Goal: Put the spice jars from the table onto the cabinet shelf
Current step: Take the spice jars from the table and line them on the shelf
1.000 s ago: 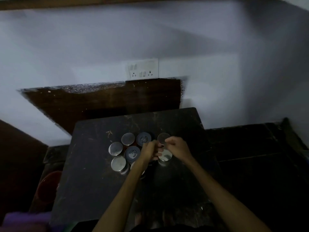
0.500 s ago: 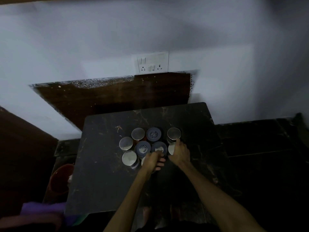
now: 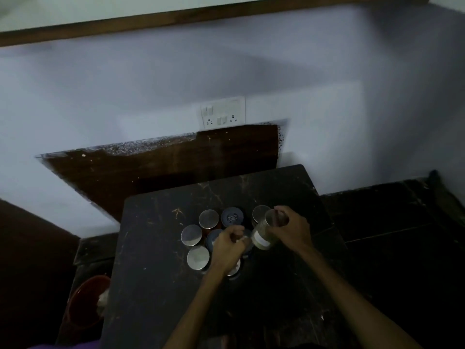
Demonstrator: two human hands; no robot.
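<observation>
While the jars sit bunched at the middle of the table, each line below runs from left to right.

Bucket: a red bucket (image 3: pixel 86 302) stands on the floor beside the table's left edge, apart from the work.

Table: the dark table (image 3: pixel 156 285) carries every jar; no jar appears to be on a shelf yet, and a brown shelf edge (image 3: pixel 176 18) runs along the top of the wall, probably the goal.

Silver-lidded jars: three (image 3: pixel 191 235) stand upright in a close cluster at the left of the group, likely waiting their turn.

Blue-lidded jar: one (image 3: pixel 232 217) stands upright at the back, just beside the silver ones.

Left hand: the left hand (image 3: pixel 230 248) hovers low over the cluster with fingers curled toward the palm; whether they close on a jar beneath I cannot tell, since the fist hides it.

Lifted jar: a clear jar (image 3: pixel 266 231) with a pale label is raised off the table and tilted, its silver lid leaning toward the far side, probably because it is being drawn out of the tight group.

Right hand: the right hand (image 3: pixel 292 231) wraps thumb and fingers round this jar's side, clamped on it, forearm reaching in from the lower right.

Far-right jar: another silver lid (image 3: pixel 259 213) shows just behind the lifted jar.
</observation>
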